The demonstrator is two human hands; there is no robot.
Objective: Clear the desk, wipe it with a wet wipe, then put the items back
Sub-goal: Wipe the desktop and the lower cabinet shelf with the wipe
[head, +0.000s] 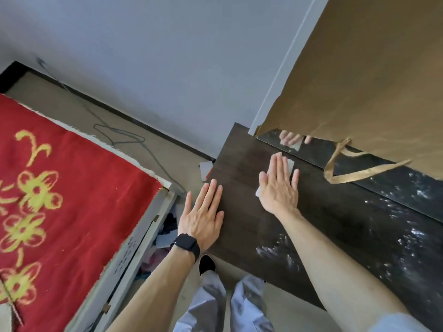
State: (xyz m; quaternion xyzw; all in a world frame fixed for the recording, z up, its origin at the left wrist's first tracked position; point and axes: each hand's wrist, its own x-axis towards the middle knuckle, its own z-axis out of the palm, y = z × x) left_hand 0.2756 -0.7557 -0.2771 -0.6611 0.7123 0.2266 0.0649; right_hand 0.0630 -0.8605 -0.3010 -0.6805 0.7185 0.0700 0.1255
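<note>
Dark wood desk (251, 226), wiping step: right hand (278, 188), fingers straight, presses the white wet wipe (290, 163) flat near the far left corner, left hand (203, 216) flat and empty on the left edge; next pass probably sweeps right over the white smears (275, 251).

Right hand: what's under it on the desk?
A white wet wipe, pressed flat on the dark desk by the right hand. Only its corners show beyond the hand's edges; the palm covers the rest.
</note>
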